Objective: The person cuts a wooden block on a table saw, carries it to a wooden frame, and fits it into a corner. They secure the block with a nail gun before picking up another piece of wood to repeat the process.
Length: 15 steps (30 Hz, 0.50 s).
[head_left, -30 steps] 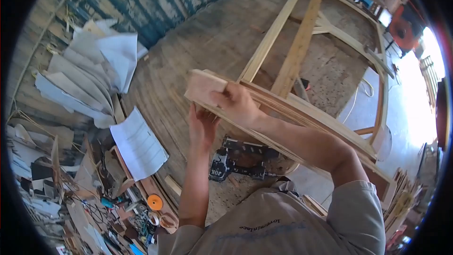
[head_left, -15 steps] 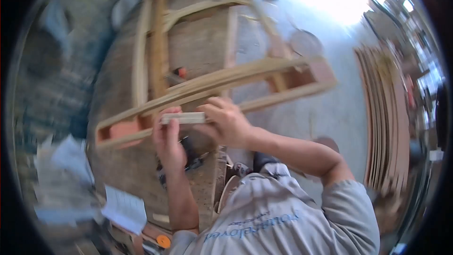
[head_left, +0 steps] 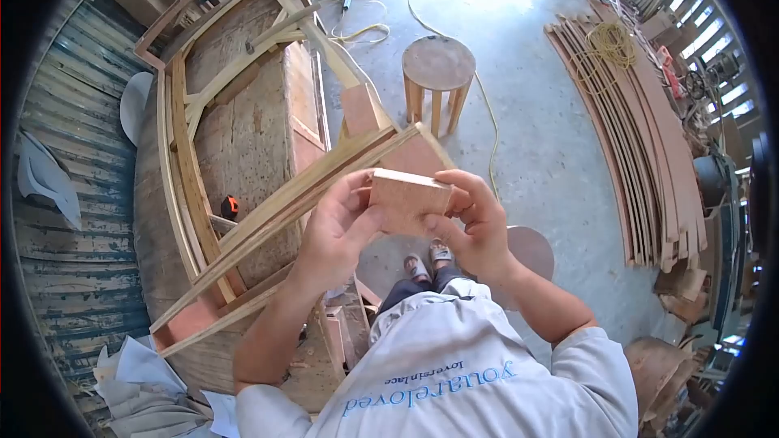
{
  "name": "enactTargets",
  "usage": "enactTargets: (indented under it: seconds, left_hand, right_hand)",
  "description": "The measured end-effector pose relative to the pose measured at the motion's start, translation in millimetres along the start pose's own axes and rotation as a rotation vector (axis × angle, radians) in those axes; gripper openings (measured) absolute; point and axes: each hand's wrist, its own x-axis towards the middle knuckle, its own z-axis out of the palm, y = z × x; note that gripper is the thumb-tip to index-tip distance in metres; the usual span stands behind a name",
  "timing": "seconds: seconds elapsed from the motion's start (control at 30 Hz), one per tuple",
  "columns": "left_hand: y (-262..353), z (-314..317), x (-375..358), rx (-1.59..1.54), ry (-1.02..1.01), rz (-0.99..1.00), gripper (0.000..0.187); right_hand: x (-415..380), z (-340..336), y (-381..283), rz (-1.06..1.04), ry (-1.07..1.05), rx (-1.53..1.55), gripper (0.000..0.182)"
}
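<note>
A small rectangular wood block (head_left: 406, 201) is held up between both hands, its broad face toward me and a pale edge on top. My left hand (head_left: 341, 223) grips its left end, thumb on the face and fingers behind. At the other end my right hand (head_left: 475, 223) pinches the block, thumb low on the face and a finger on the top corner. Just beyond the hands, a long wooden frame (head_left: 276, 195) lies diagonally over the workbench, joined to curved pieces farther back.
An orange-and-black tape measure (head_left: 230, 208) lies on the workbench (head_left: 251, 126). A round stool (head_left: 439, 62) stands ahead on the concrete floor. Long boards (head_left: 625, 146) are stacked at right, topped by a yellow coiled cord (head_left: 604, 47). Papers (head_left: 146, 365) sit at lower left.
The view has swung round and sharpened. The block, seen nearly edge-on before, now shows its broad face. Both hands still hold it, now to the right along the frame.
</note>
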Motion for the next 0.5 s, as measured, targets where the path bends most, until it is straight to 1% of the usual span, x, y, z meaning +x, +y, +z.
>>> enactTargets:
  seconds: [0.07, 0.13, 0.27, 0.33, 0.37, 0.43, 0.5]
  left_hand:
    - [3.6, 9.7, 22.9, -0.055, -0.048, -0.010, 0.045]
    - [5.8, 17.0, 48.7, -0.046, -0.119, 0.030, 0.045]
    - [15.6, 48.8, 99.0, 0.059, -0.175, -0.046, 0.046]
    - [15.4, 58.8, 128.5, 0.061, -0.218, 0.025, 0.045]
    - [16.8, 62.5, 145.9, 0.084, -0.240, 0.029, 0.044]
    - [16.3, 71.7, 183.9, 0.117, -0.218, 0.030, 0.045]
    - [18.3, 86.5, 223.5, 0.161, -0.151, -0.001, 0.046]
  right_hand:
    - [9.0, -15.0, -1.8, -0.008, 0.046, 0.050, 0.050]
    - [17.6, -33.3, -0.1, -0.025, 0.080, -0.020, 0.047]
    - [36.8, -77.6, -7.2, -0.003, 0.144, -0.005, 0.046]
    - [53.3, -102.1, -8.7, -0.025, 0.160, -0.017, 0.046]
    - [63.7, -115.6, -9.3, -0.027, 0.134, -0.049, 0.046]
    - [92.6, -143.1, -3.0, -0.031, 0.090, -0.077, 0.047]
    - [126.4, -174.1, 15.7, 0.005, 0.117, -0.044, 0.049]
